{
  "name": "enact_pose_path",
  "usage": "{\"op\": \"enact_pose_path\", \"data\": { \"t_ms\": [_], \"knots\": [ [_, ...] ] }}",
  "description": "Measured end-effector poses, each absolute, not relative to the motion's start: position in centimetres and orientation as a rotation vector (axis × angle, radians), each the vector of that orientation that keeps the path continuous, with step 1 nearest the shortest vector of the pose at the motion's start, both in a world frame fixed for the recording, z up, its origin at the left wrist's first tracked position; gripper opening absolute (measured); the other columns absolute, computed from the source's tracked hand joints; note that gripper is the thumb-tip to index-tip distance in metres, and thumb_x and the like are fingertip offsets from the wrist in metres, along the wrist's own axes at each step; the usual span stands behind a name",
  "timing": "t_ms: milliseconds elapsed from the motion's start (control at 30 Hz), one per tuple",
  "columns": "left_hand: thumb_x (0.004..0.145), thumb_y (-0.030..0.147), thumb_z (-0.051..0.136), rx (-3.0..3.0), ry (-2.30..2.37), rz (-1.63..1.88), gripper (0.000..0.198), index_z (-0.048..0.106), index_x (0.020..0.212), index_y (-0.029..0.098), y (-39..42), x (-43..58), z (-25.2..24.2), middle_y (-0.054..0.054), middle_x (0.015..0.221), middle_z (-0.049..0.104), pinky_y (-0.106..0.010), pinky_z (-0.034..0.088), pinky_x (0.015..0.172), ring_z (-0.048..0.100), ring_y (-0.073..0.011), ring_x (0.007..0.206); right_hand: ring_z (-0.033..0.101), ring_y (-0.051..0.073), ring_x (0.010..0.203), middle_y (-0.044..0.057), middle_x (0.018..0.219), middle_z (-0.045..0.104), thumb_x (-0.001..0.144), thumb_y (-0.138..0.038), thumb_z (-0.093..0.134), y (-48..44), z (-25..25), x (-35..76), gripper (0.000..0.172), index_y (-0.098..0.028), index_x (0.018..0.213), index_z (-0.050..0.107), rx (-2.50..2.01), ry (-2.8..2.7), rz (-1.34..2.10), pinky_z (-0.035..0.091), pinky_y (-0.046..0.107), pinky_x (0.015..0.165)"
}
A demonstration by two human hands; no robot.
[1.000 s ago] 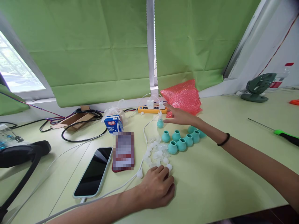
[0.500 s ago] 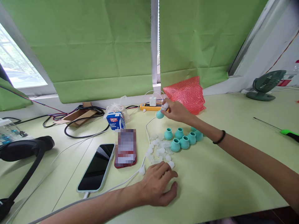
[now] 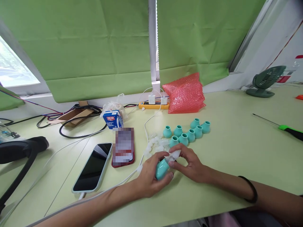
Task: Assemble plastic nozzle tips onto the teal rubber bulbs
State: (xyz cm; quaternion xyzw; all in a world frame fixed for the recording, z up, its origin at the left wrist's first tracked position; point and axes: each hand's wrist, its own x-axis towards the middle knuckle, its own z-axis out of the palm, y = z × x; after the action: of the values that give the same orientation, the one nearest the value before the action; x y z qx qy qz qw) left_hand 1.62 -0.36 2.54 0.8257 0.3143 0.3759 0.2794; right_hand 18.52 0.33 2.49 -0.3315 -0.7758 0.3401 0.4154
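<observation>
L hand (image 3: 150, 176) has its fingers curled tight round teal bulb (image 3: 161, 169), low centre of table (image 3: 227, 151). R hand (image 3: 192, 164) pinches white tip (image 3: 174, 154) at the bulb's neck, thumb & fingers closed on it. Loose bulbs (image 3: 187, 134) near, at 12 o'clock of the hands. Clear caps pile (image 3: 155, 146) at 11. Phone (image 3: 93, 167) at 9.

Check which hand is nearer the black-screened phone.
Left. The left hand, gripping a teal bulb, sits right of the phone; the right hand is farther right, beyond the bulb.
</observation>
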Motion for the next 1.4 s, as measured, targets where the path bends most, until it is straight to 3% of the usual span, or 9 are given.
{"op": "enact_pose_path", "data": {
  "t_ms": [133, 333, 500, 667, 800, 933, 1133, 1267, 1400],
  "knots": [
    [0.074, 0.02, 0.049, 2.192, 0.914, 1.097, 0.027, 0.041, 0.101, 0.02, -0.4, 2.0, 2.1, -0.002, 0.08, 0.061, -0.026, 0.044, 0.065, 0.055, -0.0133, 0.071, 0.05, 0.01, 0.05, -0.002, 0.058, 0.052, 0.081, -0.038, 0.041, 0.6, 2.7, 18.3, 0.02, -0.02, 0.088, 0.042, -0.8, -1.669, 1.25, 0.041, 0.023, 0.048],
    [0.074, 0.023, 0.05, 2.21, 1.065, 1.173, 0.024, 0.047, 0.097, 0.019, -0.3, 1.9, 1.6, -0.004, 0.086, 0.062, -0.026, 0.045, 0.064, 0.057, -0.0147, 0.072, 0.041, 0.008, 0.034, -0.004, 0.041, 0.048, 0.078, -0.042, 0.044, 1.6, 3.1, 18.2, 0.026, -0.018, 0.072, 0.04, -0.775, -1.34, 1.678, 0.028, 0.017, 0.033],
    [0.074, 0.02, 0.049, 2.236, 1.052, 1.193, 0.024, 0.046, 0.098, 0.019, -0.5, 2.0, 1.7, -0.003, 0.084, 0.061, -0.024, 0.044, 0.062, 0.056, -0.0129, 0.068, 0.032, 0.006, 0.026, -0.004, 0.035, 0.048, 0.076, -0.041, 0.046, 2.3, 2.9, 18.5, 0.024, -0.017, 0.074, 0.042, -0.762, -1.241, 1.835, 0.02, 0.015, 0.029],
    [0.074, 0.021, 0.049, 2.255, 1.041, 1.173, 0.025, 0.043, 0.098, 0.018, -0.5, 2.0, 1.7, 0.0, 0.069, 0.058, -0.022, 0.042, 0.053, 0.053, -0.0109, 0.055, 0.026, 0.005, 0.023, -0.007, 0.031, 0.045, 0.076, -0.04, 0.046, 2.3, 2.7, 18.5, 0.022, -0.018, 0.073, 0.042, -0.737, -1.204, 1.885, 0.016, 0.015, 0.028],
    [0.073, 0.018, 0.049, 2.332, 0.962, 1.282, 0.026, 0.041, 0.098, 0.019, -0.6, 1.9, 1.5, -0.002, 0.076, 0.058, -0.022, 0.044, 0.055, 0.054, -0.0117, 0.061, 0.016, 0.004, 0.022, -0.01, 0.024, 0.031, 0.077, -0.043, 0.04, 2.3, 3.0, 18.7, 0.027, -0.019, 0.063, 0.039, -0.784, -1.137, 1.914, 0.014, 0.016, 0.028],
    [0.072, 0.018, 0.05, 2.379, 0.9, 1.318, 0.032, 0.04, 0.102, 0.019, -0.6, 1.7, 1.5, -0.004, 0.083, 0.058, -0.024, 0.045, 0.063, 0.056, -0.0141, 0.072, 0.015, 0.004, 0.025, -0.011, 0.029, 0.023, 0.08, -0.044, 0.033, 2.3, 3.5, 19.2, 0.033, -0.019, 0.058, 0.035, -0.962, -1.333, 1.559, 0.015, 0.018, 0.031],
    [0.074, 0.021, 0.051, 2.141, 1.101, 1.212, 0.036, 0.043, 0.11, 0.018, -0.1, 1.7, 1.3, -0.006, 0.089, 0.056, -0.026, 0.045, 0.069, 0.053, -0.0153, 0.081, 0.031, 0.007, 0.039, -0.004, 0.044, 0.037, 0.081, -0.032, 0.038, 2.4, 2.0, 19.5, 0.029, -0.017, 0.057, 0.041, -1.139, -2.103, 0.266, 0.023, 0.023, 0.043],
    [0.075, 0.024, 0.052, 2.036, 1.115, 1.213, 0.036, 0.046, 0.11, 0.018, 0.2, 1.8, 1.0, -0.007, 0.092, 0.056, -0.026, 0.045, 0.07, 0.053, -0.0161, 0.083, 0.038, 0.008, 0.038, -0.004, 0.043, 0.044, 0.081, -0.028, 0.04, 3.1, 1.0, 19.6, 0.023, -0.017, 0.063, 0.048, -1.222, -2.31, 0.143, 0.024, 0.022, 0.041],
    [0.076, 0.025, 0.05, 2.003, 1.109, 1.189, 0.038, 0.044, 0.113, 0.019, 0.2, 1.7, 1.0, -0.007, 0.102, 0.055, -0.028, 0.044, 0.075, 0.052, -0.0179, 0.091, 0.036, 0.006, 0.035, -0.007, 0.04, 0.043, 0.078, -0.022, 0.045, 2.5, 1.4, 19.6, 0.009, -0.017, 0.075, 0.051, -0.989, -2.162, 0.07, 0.028, 0.02, 0.039]
  ]
}}
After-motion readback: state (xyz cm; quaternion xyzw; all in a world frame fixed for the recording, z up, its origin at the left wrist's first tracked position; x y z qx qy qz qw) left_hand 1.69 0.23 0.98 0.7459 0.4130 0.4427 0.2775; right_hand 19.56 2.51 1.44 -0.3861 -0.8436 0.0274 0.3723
